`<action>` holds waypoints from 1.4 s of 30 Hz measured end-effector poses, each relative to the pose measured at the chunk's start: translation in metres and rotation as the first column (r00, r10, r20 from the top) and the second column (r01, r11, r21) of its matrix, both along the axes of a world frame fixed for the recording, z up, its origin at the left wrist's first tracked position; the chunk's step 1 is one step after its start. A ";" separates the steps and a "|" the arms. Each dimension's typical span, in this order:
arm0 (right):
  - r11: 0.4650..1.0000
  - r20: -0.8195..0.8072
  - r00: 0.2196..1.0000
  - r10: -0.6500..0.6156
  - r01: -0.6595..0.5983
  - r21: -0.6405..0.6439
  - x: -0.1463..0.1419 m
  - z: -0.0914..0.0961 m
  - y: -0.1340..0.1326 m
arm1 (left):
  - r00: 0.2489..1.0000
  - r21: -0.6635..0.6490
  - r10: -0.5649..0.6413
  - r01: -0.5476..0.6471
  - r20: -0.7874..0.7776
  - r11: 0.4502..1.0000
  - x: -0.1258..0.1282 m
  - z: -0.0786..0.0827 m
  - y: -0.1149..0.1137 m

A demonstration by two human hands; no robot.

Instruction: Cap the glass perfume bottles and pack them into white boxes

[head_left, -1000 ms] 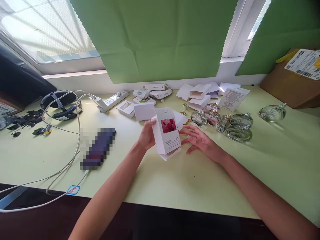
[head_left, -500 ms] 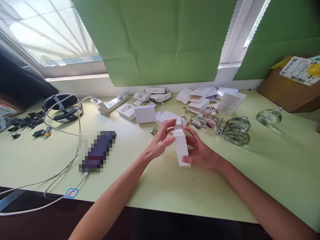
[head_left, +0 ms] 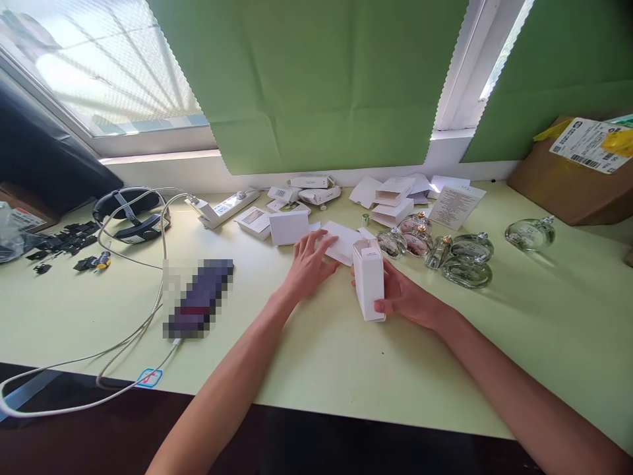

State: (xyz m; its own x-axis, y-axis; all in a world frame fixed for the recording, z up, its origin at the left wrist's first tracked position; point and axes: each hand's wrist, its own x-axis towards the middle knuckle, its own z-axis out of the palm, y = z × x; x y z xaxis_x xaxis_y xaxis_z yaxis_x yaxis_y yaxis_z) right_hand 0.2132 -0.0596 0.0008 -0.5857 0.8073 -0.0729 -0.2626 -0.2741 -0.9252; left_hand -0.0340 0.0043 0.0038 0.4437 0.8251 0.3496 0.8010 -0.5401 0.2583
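My right hand grips a small white carton by its side, thumb on the near face and fingers behind. The carton stands upright over the table, its top end open with flaps raised. To its left, my left hand reaches down to the tabletop, fingers and thumb apart. A silver cap that lay there earlier is hidden under or behind that hand. A flat white carton lies just beyond its fingertips. Right of the held carton stands a cluster of glass perfume bottles, the closest a clear bottle.
White cartons and paper pieces lie along the back. A silver cap stands among them. On the left are a phone, white cables, a power strip and a headset. A brown box sits back right.
My left hand has let go of the carton and moved down left to the table. The carton, still in my right hand, has turned and shifted slightly right, showing its open top.
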 end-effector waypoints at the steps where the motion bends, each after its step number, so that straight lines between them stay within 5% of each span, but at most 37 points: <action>1: 1.000 -0.006 1.000 0.001 -0.001 0.002 0.000 -0.001 0.001 | 1.000 0.014 -0.016 0.017 -0.026 1.000 0.000 0.001 0.005; 7: 1.000 -0.029 0.999 0.029 -0.029 0.005 0.000 -0.003 0.002 | 0.960 0.014 -0.260 0.263 -0.103 0.965 0.005 0.019 0.049; 14: 0.999 -0.012 0.999 0.033 -0.032 0.029 -0.002 -0.006 0.003 | 0.922 -0.075 -0.343 0.335 -0.181 0.939 0.019 0.048 0.093; 20: 0.999 -0.034 0.998 0.050 -0.050 0.021 -0.002 -0.005 0.003 | 0.868 -0.141 -0.382 0.355 -0.316 0.924 0.037 0.056 0.126; 28: 0.999 -0.023 0.998 0.051 -0.050 0.012 -0.002 -0.003 0.003 | 0.891 0.038 -0.316 0.346 -0.327 0.937 0.037 0.046 0.113; 33: 0.999 -0.029 0.998 0.050 -0.050 0.000 -0.002 -0.004 0.003 | 0.943 0.074 -0.206 0.233 -0.262 0.970 0.043 0.034 0.114; 42: 0.998 -0.029 0.998 0.060 -0.059 0.027 -0.003 -0.007 0.004 | 0.983 0.141 -0.123 0.142 -0.137 0.980 0.017 0.056 0.132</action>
